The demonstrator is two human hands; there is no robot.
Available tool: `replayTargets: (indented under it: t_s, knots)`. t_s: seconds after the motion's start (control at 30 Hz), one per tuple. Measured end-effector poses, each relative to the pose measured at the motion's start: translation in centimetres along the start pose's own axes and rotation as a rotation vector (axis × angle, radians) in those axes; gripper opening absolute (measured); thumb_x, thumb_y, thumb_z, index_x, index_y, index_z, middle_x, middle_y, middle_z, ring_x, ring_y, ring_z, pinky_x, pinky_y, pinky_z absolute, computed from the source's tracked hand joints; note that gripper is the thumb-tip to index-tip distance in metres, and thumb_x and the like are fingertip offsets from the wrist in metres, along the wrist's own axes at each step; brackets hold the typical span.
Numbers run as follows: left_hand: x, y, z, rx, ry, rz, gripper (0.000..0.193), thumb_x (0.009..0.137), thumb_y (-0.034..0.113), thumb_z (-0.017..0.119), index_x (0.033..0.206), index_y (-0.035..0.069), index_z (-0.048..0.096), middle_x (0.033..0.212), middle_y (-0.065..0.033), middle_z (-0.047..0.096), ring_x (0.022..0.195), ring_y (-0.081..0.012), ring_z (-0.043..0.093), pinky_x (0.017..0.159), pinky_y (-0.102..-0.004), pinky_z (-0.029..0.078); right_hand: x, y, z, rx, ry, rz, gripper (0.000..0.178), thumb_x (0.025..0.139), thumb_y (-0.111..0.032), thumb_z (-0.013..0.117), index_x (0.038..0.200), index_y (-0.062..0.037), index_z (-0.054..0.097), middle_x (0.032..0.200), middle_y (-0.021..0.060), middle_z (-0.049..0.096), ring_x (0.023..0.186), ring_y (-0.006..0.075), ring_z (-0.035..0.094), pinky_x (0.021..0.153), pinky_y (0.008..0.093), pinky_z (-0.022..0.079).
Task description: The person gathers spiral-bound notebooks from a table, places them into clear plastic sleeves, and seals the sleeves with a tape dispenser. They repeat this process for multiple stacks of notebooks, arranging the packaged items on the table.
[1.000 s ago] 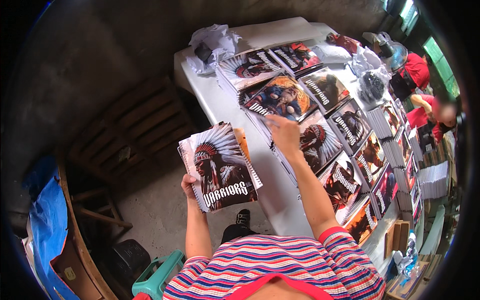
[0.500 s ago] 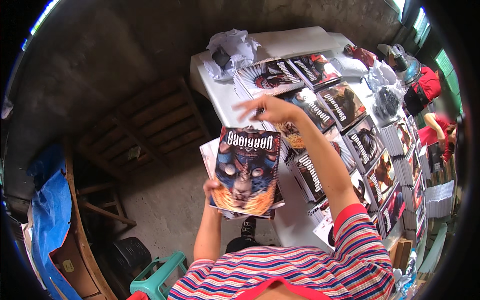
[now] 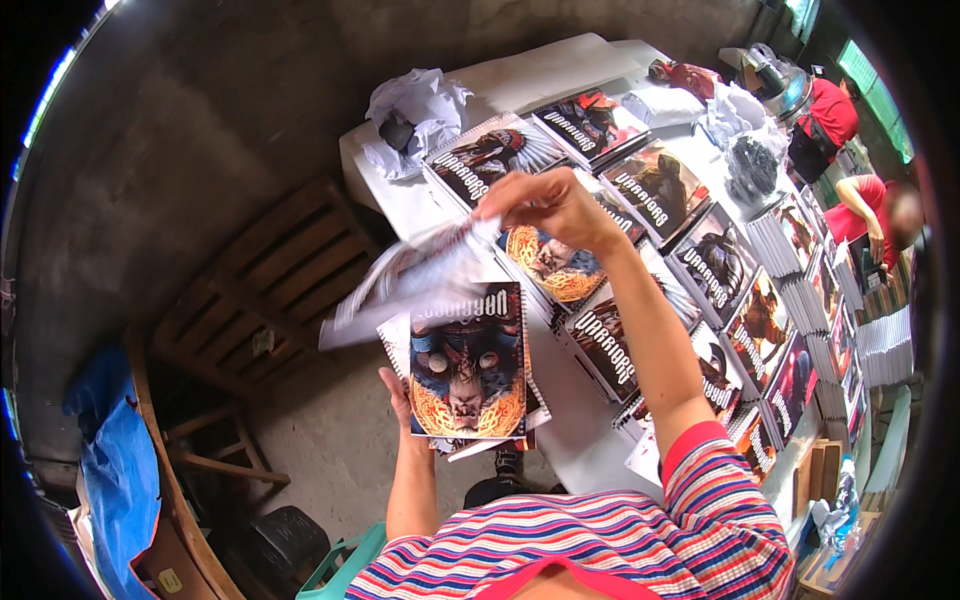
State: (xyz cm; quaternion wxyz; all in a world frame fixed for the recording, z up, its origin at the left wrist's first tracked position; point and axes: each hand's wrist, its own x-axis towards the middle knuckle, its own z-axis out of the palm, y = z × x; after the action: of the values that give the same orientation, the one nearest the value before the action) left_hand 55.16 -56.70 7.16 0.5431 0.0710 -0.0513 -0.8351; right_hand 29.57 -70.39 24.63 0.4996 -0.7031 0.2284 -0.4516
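My left hand (image 3: 398, 398) supports a small fanned stack of spiral-bound notebooks (image 3: 468, 365) in front of my body, with the thumb along the left edge and the other fingers hidden underneath. The top cover shows a dark beast's face above orange swirls. Above the stack, my right hand (image 3: 545, 203) pinches another notebook (image 3: 405, 285) by its right end. That notebook slants down to the left and is smeared by motion, so its cover cannot be made out. Close below the right hand, a notebook with the beast cover (image 3: 553, 265) lies on the table.
Piles of illustrated notebooks (image 3: 655, 190) stand in rows on the white table (image 3: 560, 62). Crumpled white paper (image 3: 420, 110) sits at its far left corner. A wooden slatted frame (image 3: 270, 300) leans by the wall. A green stool (image 3: 345, 560) is lower left. People in red (image 3: 865, 215) are at right.
My right hand was free, fingers apart over the table's edge; now it grips a notebook swung left above the held stack. The view has shifted slightly. My left hand still holds its stack.
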Motion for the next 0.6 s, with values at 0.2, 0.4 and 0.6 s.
replayTargets:
  t_s: [0.2,0.4,0.6]
  knots:
    - [2.0,-3.0,5.6,0.186,0.006,0.159,0.107,0.065,0.072,0.059,0.140,0.005,0.023,0.134,-0.0157,0.042,0.119,-0.0305,0.044,0.100,-0.0441,0.038,0.4,4.2,0.5,-0.200,-0.467,0.118,0.029,0.070,0.012,0.062,0.091,-0.0061,0.070,0.107,0.0080,0.065,0.110,0.0230,0.054,0.098,0.0340,0.040]
    - [-0.1,-3.9,2.9,0.301,-0.020,0.036,0.105,0.058,0.047,0.070,0.141,0.004,0.021,0.133,-0.0206,0.040,0.118,-0.0328,0.045,0.100,-0.0449,0.039,3.9,9.8,-12.1,-1.547,0.672,0.276,0.046,0.080,-0.025,0.061,0.121,-0.0076,0.050,0.125,0.0144,0.049,0.120,0.0327,0.041,0.100,0.0490,0.032]
    - [-1.8,-2.1,1.3,0.239,-0.053,0.065,0.104,0.058,0.042,0.069,0.141,0.004,0.021,0.134,-0.0206,0.039,0.119,-0.0329,0.045,0.100,-0.0449,0.039,-0.4,13.9,-16.6,-1.584,0.421,0.596,0.025,0.083,-0.016,0.049,0.096,0.0001,0.063,0.091,0.0232,0.063,0.086,0.0385,0.063,0.076,0.0433,0.051]
